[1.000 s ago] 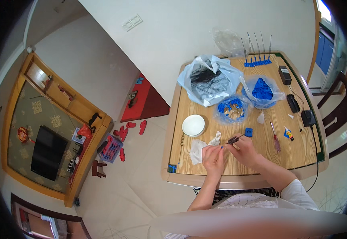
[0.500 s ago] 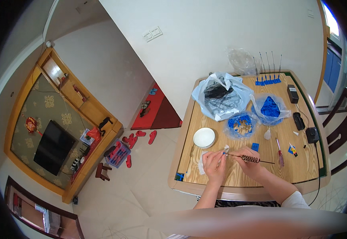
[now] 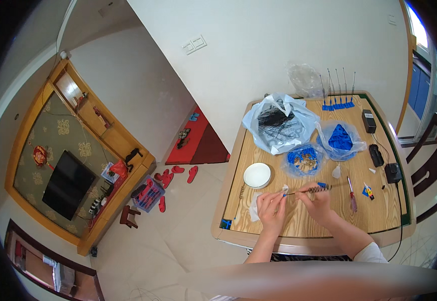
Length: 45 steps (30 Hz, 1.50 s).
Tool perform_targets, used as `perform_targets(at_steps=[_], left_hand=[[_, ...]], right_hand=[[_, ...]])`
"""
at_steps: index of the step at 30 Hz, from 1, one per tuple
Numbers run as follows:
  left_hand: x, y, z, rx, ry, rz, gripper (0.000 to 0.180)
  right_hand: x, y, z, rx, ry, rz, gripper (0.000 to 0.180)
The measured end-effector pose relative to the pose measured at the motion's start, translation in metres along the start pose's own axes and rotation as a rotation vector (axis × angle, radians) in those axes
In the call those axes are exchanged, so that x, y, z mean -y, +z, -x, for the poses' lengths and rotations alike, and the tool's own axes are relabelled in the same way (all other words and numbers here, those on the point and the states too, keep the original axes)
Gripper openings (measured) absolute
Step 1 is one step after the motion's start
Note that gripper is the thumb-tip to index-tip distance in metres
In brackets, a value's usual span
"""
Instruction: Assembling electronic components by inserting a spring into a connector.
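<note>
Your right hand (image 3: pixel 317 204) pinches a dark coiled rod (image 3: pixel 323 187), thin and seemingly metal, near where its straight shank meets the corkscrew coil. Your left hand (image 3: pixel 272 211) has its fingertips closed around a small blue piece (image 3: pixel 284 195) at the shank's end; whether the two are joined is too small to tell. The rod lies between your hands, above the table, its long axis nearly crosswise: the shank points to 9 o'clock, the coil just above 3. Crumpled, whitish film (image 3: pixel 254 209) sits at your left hand's 9 o'clock. From between your hands, a smooth, round white bowl (image 3: pixel 257 175) stands at 10, a clear, wrinkled bag (image 3: pixel 286 169) of blue and brass-coloured bits at 12, and another filmy bag (image 3: pixel 359 146) of blue pieces at 1. Farther along 1 o'clock, slender coiled rods (image 3: pixel 339 90) rise from blue blocks (image 3: pixel 338 106) on the wood-grained table (image 3: pixel 304 227).
</note>
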<state>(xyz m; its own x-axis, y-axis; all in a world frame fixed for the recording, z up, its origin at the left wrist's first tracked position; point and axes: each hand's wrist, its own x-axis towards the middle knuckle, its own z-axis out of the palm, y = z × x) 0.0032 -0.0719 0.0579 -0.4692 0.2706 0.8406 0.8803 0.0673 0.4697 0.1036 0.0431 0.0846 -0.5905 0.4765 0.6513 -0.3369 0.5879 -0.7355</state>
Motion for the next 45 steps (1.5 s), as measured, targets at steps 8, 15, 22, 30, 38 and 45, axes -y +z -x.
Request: perform_targets(at_steps=[8,15,22,30,38,45], left_hand=[[-0.009,0.003,-0.001,0.034,-0.020,0.013,0.019],[0.001,0.001,0.007,0.102,-0.066,0.001,0.018],[0.083,-0.032,0.076,0.203,-0.557,-0.078,0.007],[0.112,-0.048,0.076,0.246,-0.508,-0.542,0.014],[0.109,-0.037,0.061,0.069,-0.752,-0.091,0.011],[0.108,-0.038,0.049,0.292,-0.490,-0.269,0.015]], right_hand=[[-0.027,0.004,-0.005,-0.121,0.232,-0.098,0.009],[-0.028,0.005,-0.001,-0.130,0.369,-0.428,0.008],[-0.050,0.004,0.015,-0.178,0.366,-0.352,0.006],[-0.072,0.025,0.034,-0.160,0.402,-0.459,0.005],[-0.067,0.036,0.026,-0.101,0.424,-0.381,0.008],[-0.067,0.043,0.020,-0.080,0.426,-0.354,0.009]])
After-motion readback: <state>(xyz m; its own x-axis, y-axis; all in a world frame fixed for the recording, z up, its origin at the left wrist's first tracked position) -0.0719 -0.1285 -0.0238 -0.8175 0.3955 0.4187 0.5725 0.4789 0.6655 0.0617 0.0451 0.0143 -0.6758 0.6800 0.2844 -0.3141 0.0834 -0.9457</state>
